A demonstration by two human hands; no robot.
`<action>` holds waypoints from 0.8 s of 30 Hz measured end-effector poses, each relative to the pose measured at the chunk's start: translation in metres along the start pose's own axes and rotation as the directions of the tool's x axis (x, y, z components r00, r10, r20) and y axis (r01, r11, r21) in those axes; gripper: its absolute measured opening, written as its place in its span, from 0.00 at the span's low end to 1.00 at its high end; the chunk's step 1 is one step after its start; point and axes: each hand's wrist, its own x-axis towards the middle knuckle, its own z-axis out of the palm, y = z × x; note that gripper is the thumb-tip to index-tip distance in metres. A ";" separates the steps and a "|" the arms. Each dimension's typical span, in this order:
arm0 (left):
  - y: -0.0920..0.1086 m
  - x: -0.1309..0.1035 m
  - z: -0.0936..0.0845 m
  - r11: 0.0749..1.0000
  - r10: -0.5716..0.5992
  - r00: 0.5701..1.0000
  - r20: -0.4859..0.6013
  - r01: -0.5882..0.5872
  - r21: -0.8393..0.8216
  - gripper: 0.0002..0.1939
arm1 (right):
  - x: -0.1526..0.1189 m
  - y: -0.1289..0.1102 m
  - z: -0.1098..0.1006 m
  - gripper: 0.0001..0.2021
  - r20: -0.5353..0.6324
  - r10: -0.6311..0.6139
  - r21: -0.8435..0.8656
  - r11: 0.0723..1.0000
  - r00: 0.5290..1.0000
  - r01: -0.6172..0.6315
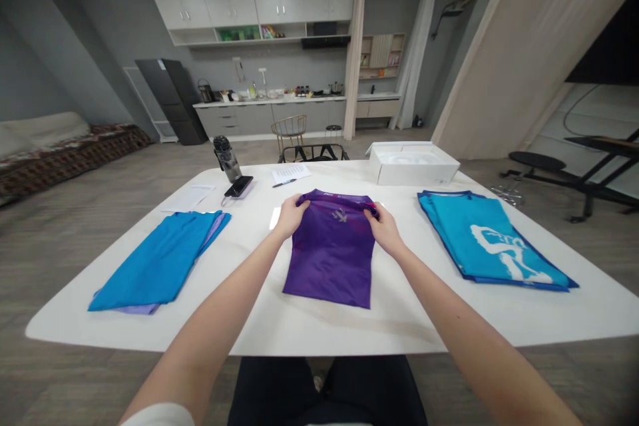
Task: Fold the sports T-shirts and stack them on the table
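A purple shirt (332,253) with a small grey mark near its collar hangs or lies before me over the middle of the white table (409,329). My left hand (292,215) pinches its upper left corner, thumb on top. At the upper right corner my right hand (384,226) grips the cloth the same way. The shirt is folded to a narrow shape, and its lower edge faces me. To the left lies a folded blue garment (154,259) with lilac cloth showing under it. On the right is a stack of folded turquoise garments (492,239) with a white print.
A white box (414,163) stands at the table's back right. Toward the back left are a dark water bottle (227,160), a phone (238,186) and white papers (188,198). A pen (284,182) lies by a printed sheet (294,172). A chair (313,153) is behind the table.
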 end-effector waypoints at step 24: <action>0.256 -0.081 0.230 0.848 0.423 0.865 0.268 -0.274 -0.454 0.13 | -0.066 -0.062 -0.361 0.14 -0.445 -0.220 -0.284 0.954 0.868 0.097</action>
